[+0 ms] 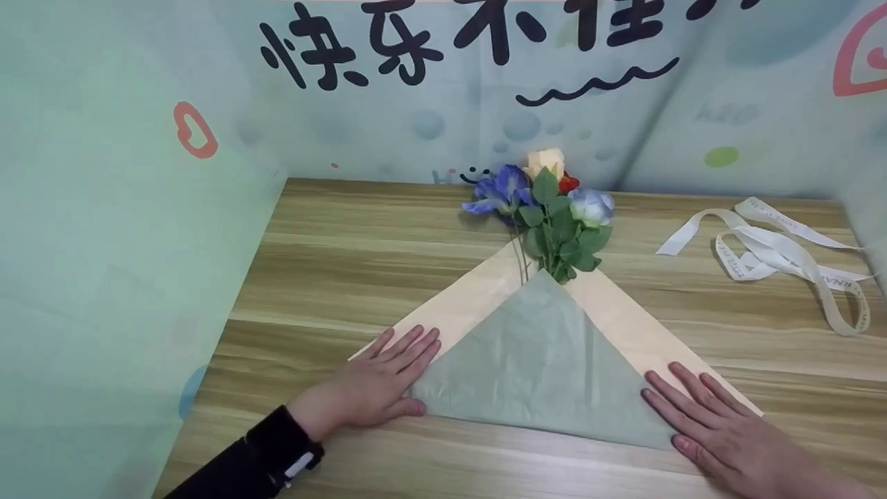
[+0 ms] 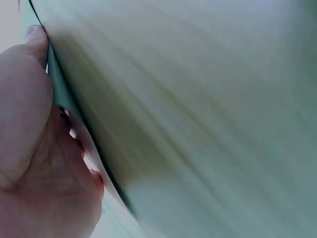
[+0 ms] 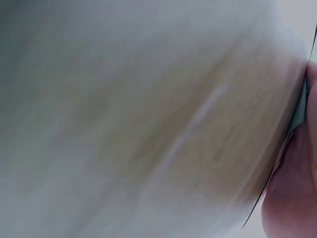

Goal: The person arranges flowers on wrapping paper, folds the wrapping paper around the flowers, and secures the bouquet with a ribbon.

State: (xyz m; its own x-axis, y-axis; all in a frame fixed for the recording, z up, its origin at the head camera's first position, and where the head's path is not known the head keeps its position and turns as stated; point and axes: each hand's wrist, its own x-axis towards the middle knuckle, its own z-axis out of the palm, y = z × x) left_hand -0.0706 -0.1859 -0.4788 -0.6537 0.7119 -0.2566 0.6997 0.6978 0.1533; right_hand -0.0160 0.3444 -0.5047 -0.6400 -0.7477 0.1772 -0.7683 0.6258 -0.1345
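A sheet of wrapping paper lies folded into a triangle on the wooden table, with a grey-green face in front and cream bands along both slanted sides. My left hand rests on its left corner, fingers straight across the cream band. On the right corner lies my right hand, fingers extended over the paper. A small bunch of artificial flowers sticks out past the triangle's tip: blue, cream and red blooms with green leaves. The lower stems are hidden. Both wrist views show a hand close against the paper and tabletop.
A loosely looped white ribbon with printed lettering lies at the table's back right. Behind the table hangs a pale green printed cloth, which continues along the left side. A dark sleeve with a strap covers my left forearm.
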